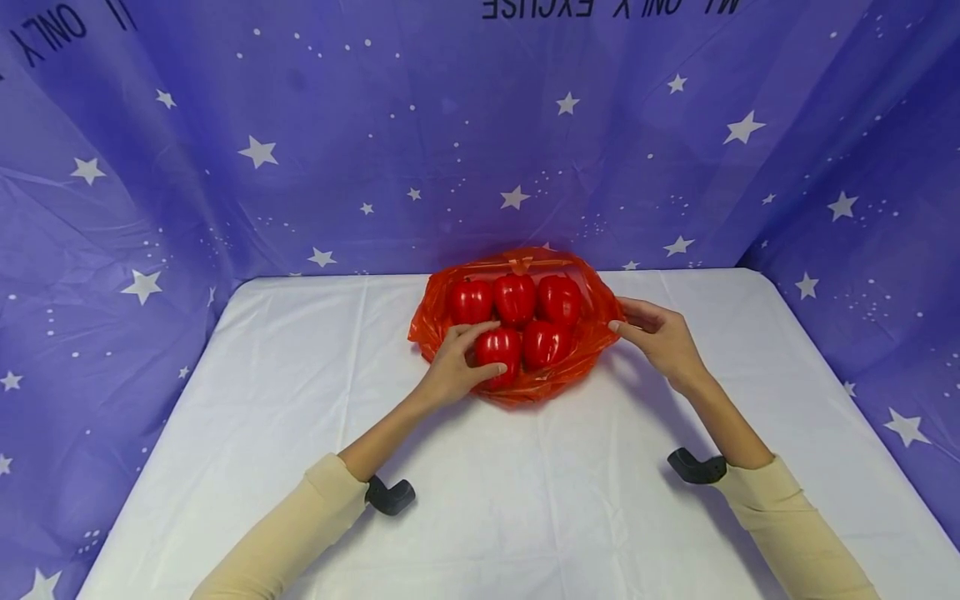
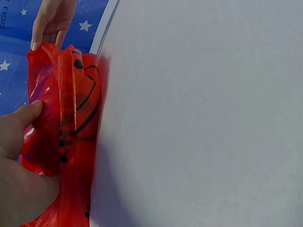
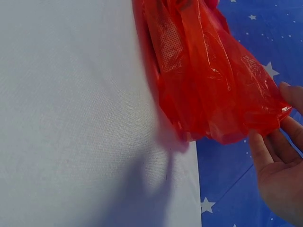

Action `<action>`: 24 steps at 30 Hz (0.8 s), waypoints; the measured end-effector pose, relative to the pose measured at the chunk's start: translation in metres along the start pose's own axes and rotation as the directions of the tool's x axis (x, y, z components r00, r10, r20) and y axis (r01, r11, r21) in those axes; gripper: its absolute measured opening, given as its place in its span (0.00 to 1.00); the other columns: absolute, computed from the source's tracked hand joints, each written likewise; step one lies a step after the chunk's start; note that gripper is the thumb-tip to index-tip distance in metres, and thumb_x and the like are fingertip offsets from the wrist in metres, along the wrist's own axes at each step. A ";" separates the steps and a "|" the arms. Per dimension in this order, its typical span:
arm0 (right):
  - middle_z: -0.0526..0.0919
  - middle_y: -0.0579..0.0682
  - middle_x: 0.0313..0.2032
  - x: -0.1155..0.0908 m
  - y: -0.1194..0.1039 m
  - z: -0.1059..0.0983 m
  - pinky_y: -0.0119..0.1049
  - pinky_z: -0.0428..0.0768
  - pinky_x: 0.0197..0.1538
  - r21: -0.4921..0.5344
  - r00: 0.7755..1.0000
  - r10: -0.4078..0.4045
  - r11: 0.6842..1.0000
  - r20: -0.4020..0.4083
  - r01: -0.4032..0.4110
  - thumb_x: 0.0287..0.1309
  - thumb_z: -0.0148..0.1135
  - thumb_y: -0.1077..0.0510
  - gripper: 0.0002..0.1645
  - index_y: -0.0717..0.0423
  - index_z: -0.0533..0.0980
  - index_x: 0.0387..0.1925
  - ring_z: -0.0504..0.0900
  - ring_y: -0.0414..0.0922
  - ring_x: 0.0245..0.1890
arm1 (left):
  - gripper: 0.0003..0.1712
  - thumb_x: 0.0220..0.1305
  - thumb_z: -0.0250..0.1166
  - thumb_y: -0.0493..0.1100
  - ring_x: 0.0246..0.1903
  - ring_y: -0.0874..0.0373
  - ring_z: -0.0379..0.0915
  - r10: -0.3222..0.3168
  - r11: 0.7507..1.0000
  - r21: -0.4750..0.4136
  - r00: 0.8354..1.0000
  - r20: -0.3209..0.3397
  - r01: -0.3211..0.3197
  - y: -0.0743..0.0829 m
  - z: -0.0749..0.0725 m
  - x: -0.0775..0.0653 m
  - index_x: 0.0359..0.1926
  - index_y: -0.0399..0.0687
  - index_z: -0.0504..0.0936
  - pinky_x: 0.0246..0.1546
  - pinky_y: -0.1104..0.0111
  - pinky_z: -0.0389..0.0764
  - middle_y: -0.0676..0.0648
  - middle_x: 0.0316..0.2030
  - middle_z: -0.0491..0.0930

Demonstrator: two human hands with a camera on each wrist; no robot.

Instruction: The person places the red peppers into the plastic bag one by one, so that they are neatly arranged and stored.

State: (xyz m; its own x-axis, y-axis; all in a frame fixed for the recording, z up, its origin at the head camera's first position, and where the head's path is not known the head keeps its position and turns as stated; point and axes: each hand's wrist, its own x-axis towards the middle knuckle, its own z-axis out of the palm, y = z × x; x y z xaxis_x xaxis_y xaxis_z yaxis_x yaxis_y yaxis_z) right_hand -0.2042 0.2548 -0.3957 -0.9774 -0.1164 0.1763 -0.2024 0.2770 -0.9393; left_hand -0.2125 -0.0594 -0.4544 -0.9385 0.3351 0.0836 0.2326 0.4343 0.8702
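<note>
A thin red plastic bag [image 1: 555, 385] sits wide open at the far middle of the table, its rim spread around several glossy red bell peppers [image 1: 514, 300]. My left hand [image 1: 452, 367] reaches over the bag's near left rim and grips the front-left bell pepper [image 1: 498, 354] between thumb and fingers. In the left wrist view, the bag's side [image 2: 68, 104] covers much of that pepper. On the other side, my right hand [image 1: 666, 337] pinches the bag's right edge, thumb on top and fingers beneath. The right wrist view shows this edge [image 3: 265, 111] pulled outward.
A white cloth covers the table [image 1: 480, 500]. Behind the bag and along both sides hangs a purple-blue curtain [image 1: 450, 125] with white stars; the bag stands close to the back one. Black curved devices [image 1: 392, 497] are worn at both wrists by the cream sleeves.
</note>
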 end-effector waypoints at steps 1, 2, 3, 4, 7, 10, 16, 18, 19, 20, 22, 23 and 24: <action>0.74 0.68 0.50 0.000 0.000 0.000 0.26 0.76 0.44 0.006 1.000 -0.001 1.000 0.000 0.001 0.55 0.62 0.65 0.25 0.69 0.70 0.55 0.78 0.48 0.46 | 0.37 0.50 0.71 0.50 0.54 0.52 0.62 -0.011 1.000 -0.008 1.000 -0.003 0.011 0.001 0.000 0.000 0.61 0.61 0.68 0.50 0.56 0.73 0.48 0.53 0.61; 0.74 0.68 0.50 0.000 0.000 0.000 0.26 0.76 0.44 0.009 1.000 -0.002 1.000 -0.001 0.002 0.55 0.62 0.65 0.25 0.69 0.70 0.55 0.78 0.48 0.46 | 0.37 0.49 0.72 0.50 0.54 0.52 0.62 -0.023 1.000 -0.018 1.000 -0.007 0.023 0.001 0.001 0.000 0.61 0.60 0.67 0.50 0.56 0.73 0.48 0.53 0.61; 0.74 0.68 0.50 0.000 0.000 0.000 0.26 0.76 0.44 0.014 1.000 -0.002 1.000 -0.002 0.002 0.55 0.62 0.65 0.25 0.70 0.70 0.55 0.78 0.48 0.46 | 0.37 0.49 0.72 0.50 0.54 0.52 0.63 -0.036 0.999 -0.028 0.999 -0.011 0.035 0.001 0.001 0.000 0.60 0.60 0.67 0.50 0.57 0.73 0.48 0.53 0.61; 0.74 0.68 0.50 0.000 0.000 0.000 0.26 0.76 0.44 0.019 1.000 -0.002 1.000 -0.003 0.002 0.55 0.62 0.66 0.25 0.70 0.70 0.55 0.78 0.48 0.46 | 0.37 0.49 0.72 0.50 0.54 0.52 0.63 -0.046 0.998 -0.040 0.999 -0.015 0.045 0.001 0.002 0.000 0.60 0.58 0.66 0.50 0.59 0.73 0.48 0.53 0.61; 0.74 0.68 0.50 -0.001 0.000 0.000 0.26 0.76 0.44 0.019 1.000 -0.001 1.000 -0.004 0.001 0.55 0.62 0.65 0.26 0.70 0.70 0.55 0.78 0.48 0.46 | 0.37 0.48 0.72 0.49 0.55 0.53 0.63 -0.065 0.996 -0.068 0.998 -0.028 0.063 0.000 0.003 0.001 0.58 0.54 0.64 0.53 0.62 0.71 0.49 0.52 0.62; 0.74 0.68 0.50 -0.001 0.000 0.000 0.26 0.76 0.44 0.015 1.000 0.000 1.000 -0.001 0.000 0.55 0.62 0.65 0.26 0.70 0.70 0.55 0.78 0.49 0.47 | 0.37 0.47 0.73 0.50 0.55 0.54 0.64 -0.069 0.995 -0.073 0.997 -0.043 0.066 -0.001 0.005 0.001 0.56 0.52 0.63 0.53 0.64 0.70 0.49 0.52 0.62; 0.74 0.69 0.50 0.001 0.001 0.000 0.26 0.76 0.44 0.019 1.000 -0.009 1.000 0.000 0.009 0.55 0.62 0.65 0.25 0.70 0.70 0.55 0.78 0.49 0.46 | 0.37 0.47 0.73 0.51 0.55 0.56 0.64 -0.063 0.995 -0.076 0.996 -0.069 0.058 -0.002 0.007 0.001 0.54 0.51 0.63 0.53 0.64 0.70 0.49 0.51 0.63; 0.74 0.68 0.50 0.001 0.001 0.000 0.26 0.76 0.44 0.023 1.000 -0.010 1.000 -0.001 0.010 0.55 0.62 0.66 0.25 0.70 0.70 0.55 0.78 0.50 0.46 | 0.37 0.47 0.73 0.51 0.55 0.56 0.64 -0.059 0.996 -0.074 0.995 -0.075 0.053 -0.002 0.007 0.001 0.54 0.50 0.64 0.52 0.64 0.71 0.49 0.51 0.63; 0.74 0.68 0.50 0.001 0.001 0.000 0.26 0.76 0.44 0.022 1.000 -0.009 1.000 -0.002 0.009 0.55 0.62 0.66 0.25 0.70 0.70 0.55 0.78 0.50 0.46 | 0.37 0.47 0.73 0.52 0.54 0.57 0.64 -0.057 0.996 -0.072 0.995 -0.079 0.051 -0.002 0.007 0.001 0.55 0.50 0.64 0.52 0.64 0.71 0.49 0.51 0.63; 0.74 0.68 0.50 0.001 0.001 0.000 0.26 0.76 0.44 0.021 1.000 -0.008 1.000 -0.003 0.008 0.55 0.62 0.66 0.25 0.69 0.71 0.55 0.78 0.51 0.46 | 0.37 0.47 0.73 0.52 0.54 0.57 0.64 -0.056 0.996 -0.068 0.995 -0.083 0.050 -0.002 0.007 0.001 0.55 0.50 0.64 0.52 0.64 0.71 0.49 0.51 0.63; 0.74 0.68 0.50 0.001 0.001 0.000 0.26 0.76 0.44 0.019 1.000 -0.005 1.000 -0.005 0.005 0.55 0.62 0.65 0.25 0.69 0.71 0.55 0.78 0.51 0.46 | 0.37 0.47 0.72 0.53 0.53 0.58 0.63 -0.054 0.997 -0.063 0.994 -0.091 0.048 -0.002 0.007 0.001 0.55 0.51 0.64 0.52 0.64 0.71 0.49 0.51 0.63; 0.74 0.68 0.50 0.001 0.001 0.000 0.26 0.76 0.44 0.018 1.000 -0.003 1.000 -0.006 0.003 0.55 0.62 0.65 0.25 0.69 0.71 0.55 0.78 0.51 0.46 | 0.37 0.47 0.72 0.53 0.53 0.58 0.63 -0.053 0.997 -0.062 0.994 -0.095 0.048 -0.003 0.008 0.001 0.55 0.51 0.64 0.52 0.64 0.71 0.49 0.51 0.63; 0.74 0.68 0.50 0.001 0.001 0.000 0.26 0.76 0.44 0.019 1.000 -0.003 1.000 -0.006 0.003 0.55 0.62 0.65 0.25 0.69 0.71 0.55 0.78 0.50 0.46 | 0.37 0.47 0.72 0.53 0.53 0.59 0.63 -0.053 0.997 -0.062 0.994 -0.100 0.047 -0.003 0.008 0.001 0.55 0.51 0.65 0.52 0.64 0.71 0.49 0.51 0.63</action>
State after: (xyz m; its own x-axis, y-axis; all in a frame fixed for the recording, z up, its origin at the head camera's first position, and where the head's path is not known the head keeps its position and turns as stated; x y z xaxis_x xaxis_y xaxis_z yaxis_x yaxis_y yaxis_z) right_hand -0.2056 0.2548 -0.3962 -0.9772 -0.1110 0.1807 -0.2040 0.2584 -0.9443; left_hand -0.2120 -0.0538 -0.4609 -0.9703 0.2266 0.0850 0.1718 0.3974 0.9014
